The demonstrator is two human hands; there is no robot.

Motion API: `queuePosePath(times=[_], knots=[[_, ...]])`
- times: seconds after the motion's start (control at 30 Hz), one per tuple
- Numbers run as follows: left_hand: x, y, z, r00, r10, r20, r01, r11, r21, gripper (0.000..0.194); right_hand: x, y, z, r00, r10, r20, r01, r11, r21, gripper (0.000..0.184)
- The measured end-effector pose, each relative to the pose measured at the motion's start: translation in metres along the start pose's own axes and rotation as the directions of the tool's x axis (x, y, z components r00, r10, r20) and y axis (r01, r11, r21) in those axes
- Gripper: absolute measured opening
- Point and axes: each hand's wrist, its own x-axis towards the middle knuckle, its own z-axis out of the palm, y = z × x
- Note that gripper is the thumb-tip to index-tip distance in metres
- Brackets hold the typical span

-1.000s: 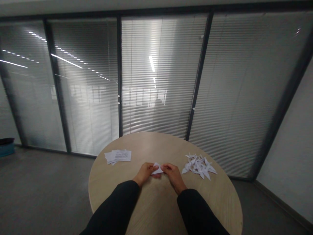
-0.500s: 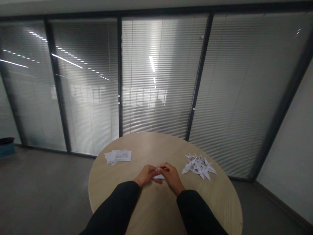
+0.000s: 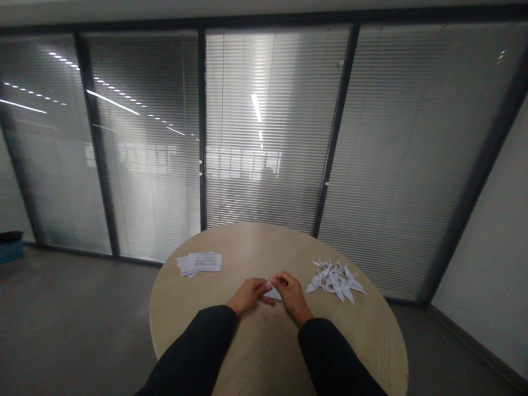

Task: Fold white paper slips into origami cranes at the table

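A small piece of folded white paper, showing a slanting edge, is held between two bare hands above the near-middle part of a round, pale wood-coloured desk. The left hand comes in from the left and pinches the paper at its left side — thumb on top, other fingers reaching underneath, with their tips showing below the paper's near edge. The right hand pinches it from the upper right, thumb and curled forefinger pressed together at its top corner, close to the left thumb. Whether the hands rest on the desk or hover just over it, I cannot tell. Both wrists run back into dark long sleeves that reach in from the bottom of the view. To the right of the right hand, near but apart from it, lies a loose heap of folded white paper shapes with pointed tips, overlapping one another; they look like origami cranes. On the left part of the desk, farther off than the left hand, sits a slightly fanned stack of flat white sheets, the top one carrying lines of print too small to read. Beyond the desk stands a glass partition with dark frames and horizontal blinds — ceiling lights reflect in it. A blue container with a dark top stands on the grey floor at the far left.
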Motion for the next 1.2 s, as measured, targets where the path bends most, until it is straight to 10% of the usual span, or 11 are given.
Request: queuePosePath(times=[0.3,0.77,1.2], knots=[[-0.002,0.0,-0.005,0.984,0.156,-0.09,-0.12,0.94,0.318,0.053,0.0,0.007,0.0,0.997,0.009,0.079,-0.015,0.998,0.068,0.035],[0.002,-0.004,0.005,0.991,0.081,-0.108,-0.047,0.957,0.287,0.056,-0.002,0.001,-0.001,0.988,-0.153,-0.016,0.147,0.967,-0.209,0.023],[0.001,0.004,0.009,0.997,0.008,-0.074,-0.002,0.996,0.085,0.05,0.011,0.022,-0.011,0.989,-0.051,-0.141,0.027,0.986,-0.163,0.031]])
